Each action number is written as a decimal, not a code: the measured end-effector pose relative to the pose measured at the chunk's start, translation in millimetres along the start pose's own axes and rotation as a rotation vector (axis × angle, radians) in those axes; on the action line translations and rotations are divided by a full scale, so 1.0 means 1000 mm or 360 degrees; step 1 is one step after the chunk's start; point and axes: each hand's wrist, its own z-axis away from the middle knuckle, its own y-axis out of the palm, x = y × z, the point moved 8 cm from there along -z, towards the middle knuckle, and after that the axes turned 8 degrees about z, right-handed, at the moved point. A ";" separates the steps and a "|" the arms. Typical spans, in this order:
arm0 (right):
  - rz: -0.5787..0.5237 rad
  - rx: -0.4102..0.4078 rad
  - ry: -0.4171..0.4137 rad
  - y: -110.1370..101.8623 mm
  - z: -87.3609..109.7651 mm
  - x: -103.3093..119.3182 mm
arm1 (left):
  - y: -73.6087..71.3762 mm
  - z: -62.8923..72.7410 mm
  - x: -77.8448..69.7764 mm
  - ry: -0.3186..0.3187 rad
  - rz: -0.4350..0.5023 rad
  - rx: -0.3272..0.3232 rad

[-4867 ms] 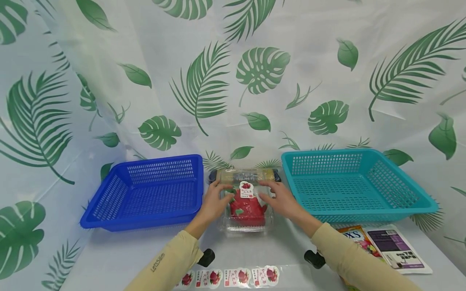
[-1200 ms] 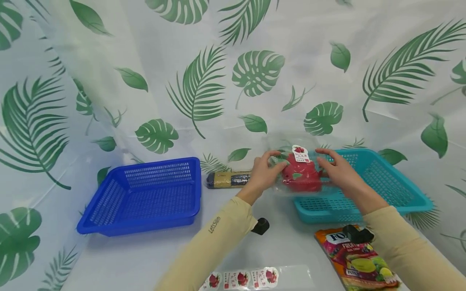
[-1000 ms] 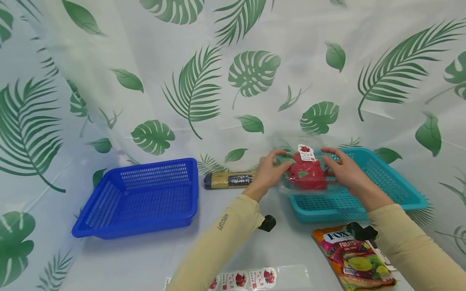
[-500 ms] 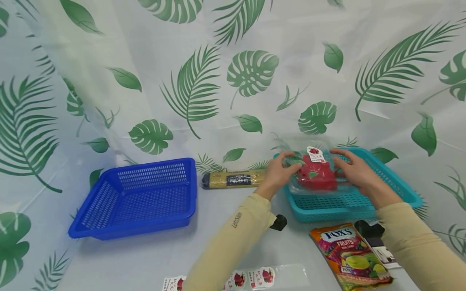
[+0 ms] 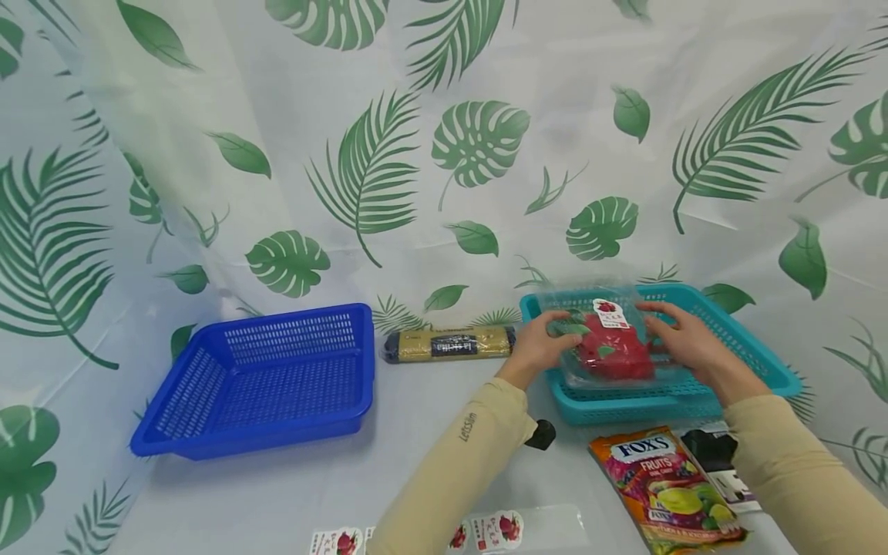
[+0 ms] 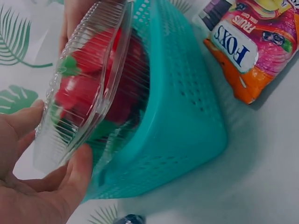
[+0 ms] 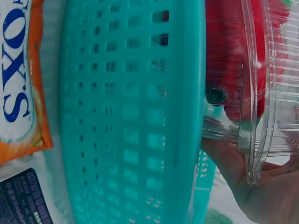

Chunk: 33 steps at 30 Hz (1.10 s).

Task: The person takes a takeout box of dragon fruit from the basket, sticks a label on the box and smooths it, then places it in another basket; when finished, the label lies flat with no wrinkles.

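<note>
Both hands hold a clear plastic clamshell box (image 5: 590, 382) with red, green-tipped dragon fruit (image 5: 620, 358) inside. A white label (image 5: 610, 314) with a red fruit picture sits on its lid. My left hand (image 5: 537, 345) grips the left edge, thumb and fingers pinching the rim in the left wrist view. At the opposite edge, my right hand (image 5: 687, 341) curls its fingers round the side; the right wrist view shows it under the rim (image 7: 254, 154). The box is over the teal basket (image 5: 638, 412), its lower part inside the basket's rim in the left wrist view.
A blue basket (image 5: 257, 434) stands at the left. Between the baskets lies a gold pasta pack (image 5: 451, 344). In front of the teal basket are an orange candy bag (image 5: 669, 493) and a partly hidden dark-and-white packet (image 5: 735, 489). A strip of fruit labels (image 5: 498, 530) lies near the front.
Both hands have carried the clamshell box from the table's middle rightward over the teal basket, then lowered it. The pasta pack and candy bag have come into fuller view.
</note>
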 end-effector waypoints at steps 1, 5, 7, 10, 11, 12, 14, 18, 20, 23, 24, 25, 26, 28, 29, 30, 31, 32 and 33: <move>0.0000 0.0000 -0.0001 0.000 -0.001 -0.002 | 0.001 0.000 0.001 -0.0002 0.0000 0.0005; -0.0001 0.0017 0.0012 0.002 -0.002 -0.011 | 0.004 0.000 0.006 -0.0040 -0.0047 0.0004; 0.0006 0.0025 0.0016 0.003 -0.002 -0.014 | 0.006 0.001 0.007 -0.0053 -0.0097 -0.0006; -0.0001 0.0031 0.0010 0.005 -0.001 -0.018 | 0.007 0.001 0.006 -0.0033 -0.0239 -0.0022; -0.0001 0.0030 0.0005 0.006 -0.001 -0.019 | 0.008 0.001 0.005 -0.0021 -0.0291 -0.0029; -0.0005 0.0030 0.0000 0.006 -0.001 -0.019 | 0.008 0.002 0.004 -0.0009 -0.0350 -0.0038; -0.0015 0.0030 -0.0010 0.007 -0.001 -0.020 | 0.008 0.003 0.002 0.0012 -0.0442 -0.0050; -0.0026 0.0041 -0.0020 0.008 -0.002 -0.020 | 0.006 0.004 0.000 0.0034 -0.0504 -0.0052; -0.0024 0.0045 -0.0017 0.009 -0.003 -0.021 | 0.005 0.005 0.001 0.0050 -0.0511 -0.0046; -0.0014 0.0057 0.0006 0.011 -0.006 -0.024 | 0.005 0.004 0.005 0.0043 -0.0486 -0.0048; -0.0010 0.0065 0.0015 0.012 -0.006 -0.025 | 0.005 0.003 0.006 0.0033 -0.0468 -0.0047; -0.0008 0.0072 0.0020 0.013 -0.007 -0.026 | 0.005 0.004 0.008 0.0023 -0.0452 -0.0052; -0.0009 0.0081 0.0027 0.014 -0.007 -0.028 | 0.006 0.004 0.009 0.0011 -0.0430 -0.0052; -0.0006 0.0106 0.0035 0.016 -0.008 -0.030 | 0.006 0.004 0.011 -0.0005 -0.0391 -0.0045; -0.0011 0.0118 0.0035 0.017 -0.008 -0.031 | 0.005 0.005 0.011 -0.0008 -0.0383 -0.0042; -0.0014 0.0127 0.0029 0.018 -0.008 -0.032 | 0.004 0.005 0.012 -0.0012 -0.0377 -0.0046; -0.0014 0.0133 0.0026 0.019 -0.007 -0.033 | 0.003 0.005 0.012 -0.0010 -0.0374 -0.0048; -0.0013 0.0138 0.0023 0.020 -0.007 -0.033 | 0.002 0.006 0.012 -0.0010 -0.0377 -0.0051; -0.0013 0.0144 0.0022 0.021 -0.007 -0.034 | 0.001 0.006 0.012 -0.0008 -0.0388 -0.0060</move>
